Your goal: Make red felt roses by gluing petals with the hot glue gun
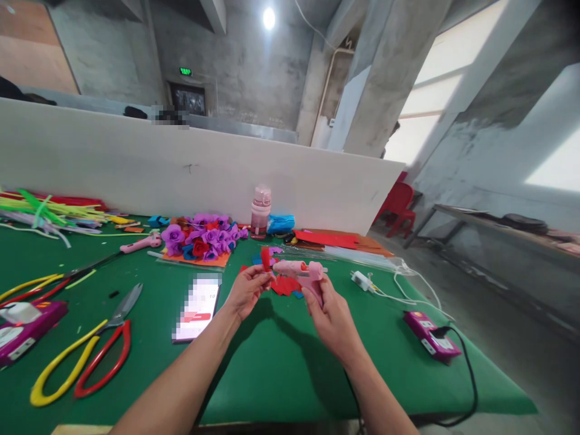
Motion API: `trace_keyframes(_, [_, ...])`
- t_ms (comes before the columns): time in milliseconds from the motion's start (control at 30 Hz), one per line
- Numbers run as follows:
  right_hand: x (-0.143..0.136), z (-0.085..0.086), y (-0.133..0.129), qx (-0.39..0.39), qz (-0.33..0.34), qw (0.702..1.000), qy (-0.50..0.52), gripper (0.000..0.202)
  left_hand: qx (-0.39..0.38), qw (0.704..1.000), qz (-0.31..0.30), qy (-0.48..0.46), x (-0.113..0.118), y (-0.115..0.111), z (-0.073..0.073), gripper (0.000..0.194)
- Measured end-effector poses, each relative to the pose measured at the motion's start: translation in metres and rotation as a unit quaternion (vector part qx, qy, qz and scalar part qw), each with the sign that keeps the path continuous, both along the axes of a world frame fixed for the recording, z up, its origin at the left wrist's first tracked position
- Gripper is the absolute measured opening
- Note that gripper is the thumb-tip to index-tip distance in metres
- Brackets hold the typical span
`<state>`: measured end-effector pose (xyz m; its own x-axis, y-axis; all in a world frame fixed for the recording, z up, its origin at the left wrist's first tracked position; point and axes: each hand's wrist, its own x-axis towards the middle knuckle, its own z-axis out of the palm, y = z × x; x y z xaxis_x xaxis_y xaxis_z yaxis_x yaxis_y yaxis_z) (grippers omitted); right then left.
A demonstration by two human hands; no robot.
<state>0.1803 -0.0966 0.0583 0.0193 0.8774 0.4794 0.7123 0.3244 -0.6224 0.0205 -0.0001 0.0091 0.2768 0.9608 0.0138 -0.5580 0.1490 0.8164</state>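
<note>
Hands: left hand [247, 293] pinches the red piece [265, 258] between thumb and fingers; right hand [333, 317] is wrapped round the grip of the pink glue gun [312, 272]. Near each other, not touching.
Green table [281, 362]: glue gun and red piece are both held above it, around the middle. Any drip would probably land here or on the scraps; no drip seen.
Flower pile [203, 238]: purple, red and blue, beyond the phone. Far enough off; only a wide arm swing likely knocks it.
Scissors [120, 314]: yellow and red handles, blades part open, lying left of the phone. Left forearm sweeping out could catch them.
Phone [197, 308]: face up beside left forearm. Elbow drift could nudge it; stray glue could mark the screen.
Power strip [430, 338]: right side, plug in. Black cord [475, 386] drops over the table edge; a snag there could drag the strip. Whether it feeds the gun, cannot tell.
Glue gun: nozzle points at left fingers, very close. Main risk is a burn, if the tip is hot and either hand slips. Heat not visible.
Red scraps [285, 286]: loose under the hands. Falling glue could stick them together or to the cloth.
Red piece: small, light, fingertip hold. Too hard a push from the nozzle could bend or twist it; too much glue could reach the skin.
</note>
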Motion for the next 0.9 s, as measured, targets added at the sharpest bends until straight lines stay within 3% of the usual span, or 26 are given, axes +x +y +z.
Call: trace_keyframes(900, [-0.0038, -0.0037, 0.0041, 0.008, -0.012, 0.999, -0.046, 0.034, 0.016, 1.0, -0.005, 0.0, 0.001, -0.0023, 0.004, 0.026])
